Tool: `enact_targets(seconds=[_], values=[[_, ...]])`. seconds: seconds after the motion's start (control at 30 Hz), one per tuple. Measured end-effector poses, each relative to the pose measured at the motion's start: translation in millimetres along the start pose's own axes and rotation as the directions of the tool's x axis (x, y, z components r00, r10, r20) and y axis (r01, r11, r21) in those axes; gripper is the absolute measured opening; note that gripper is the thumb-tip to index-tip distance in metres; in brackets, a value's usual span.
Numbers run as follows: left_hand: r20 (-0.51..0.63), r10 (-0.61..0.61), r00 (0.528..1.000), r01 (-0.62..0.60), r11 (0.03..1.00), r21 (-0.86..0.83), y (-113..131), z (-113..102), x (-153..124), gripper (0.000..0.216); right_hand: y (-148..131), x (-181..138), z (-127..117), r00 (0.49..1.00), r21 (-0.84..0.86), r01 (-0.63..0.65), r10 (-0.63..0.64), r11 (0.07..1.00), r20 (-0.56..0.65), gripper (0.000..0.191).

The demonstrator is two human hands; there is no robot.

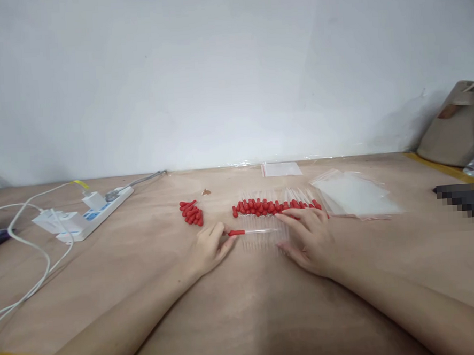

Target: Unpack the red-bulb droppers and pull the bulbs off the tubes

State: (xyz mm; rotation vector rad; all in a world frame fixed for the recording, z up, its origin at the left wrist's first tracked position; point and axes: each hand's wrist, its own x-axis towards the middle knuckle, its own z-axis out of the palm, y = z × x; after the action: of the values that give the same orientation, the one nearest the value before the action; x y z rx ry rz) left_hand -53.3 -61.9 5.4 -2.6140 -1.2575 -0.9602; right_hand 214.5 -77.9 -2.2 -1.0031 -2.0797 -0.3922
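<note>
My left hand [215, 247] pinches the red rubber bulb of a clear dropper [260, 230], which lies level with its thin tip pointing right. Beneath and behind it are rows of clear droppers with red bulbs [258, 207], their clear tubes lying side by side. My right hand [308, 240] is over the right end of these rows, thumb and fingers apart, near the held dropper's tip. Whether its fingertips touch the tubes I cannot tell. Left of the rows sits a small heap of loose red rubber bulbs [191, 213].
Clear zip bags [354, 192] are spread to the right, and a white stack of bags or cards [281, 169] lies by the wall. At the left stands a power strip [102, 212] with chargers and white cables [44, 253]. A beige bag [454, 124] stands at far right.
</note>
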Motion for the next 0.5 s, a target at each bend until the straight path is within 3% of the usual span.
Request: enact_targets(seconds=[0.13,0.4,0.5], values=[[-0.054,0.078,0.995,-0.078,0.997,0.006,3.2,7.3,-2.2,0.010,-9.9,6.8,1.2,0.991,0.018,0.045,-0.047,0.999,0.122,0.035],[-0.134,0.200,0.971,-0.203,0.979,-0.009,14.3,10.5,-0.8,0.005,-14.1,10.1,10.7,0.989,-0.013,0.108,-0.106,0.994,0.099,0.020],[-0.117,0.226,0.967,-0.227,0.974,0.007,20.5,8.4,3.9,0.020,-15.1,8.7,12.6,0.987,0.028,0.126,-0.128,0.992,0.100,0.021]])
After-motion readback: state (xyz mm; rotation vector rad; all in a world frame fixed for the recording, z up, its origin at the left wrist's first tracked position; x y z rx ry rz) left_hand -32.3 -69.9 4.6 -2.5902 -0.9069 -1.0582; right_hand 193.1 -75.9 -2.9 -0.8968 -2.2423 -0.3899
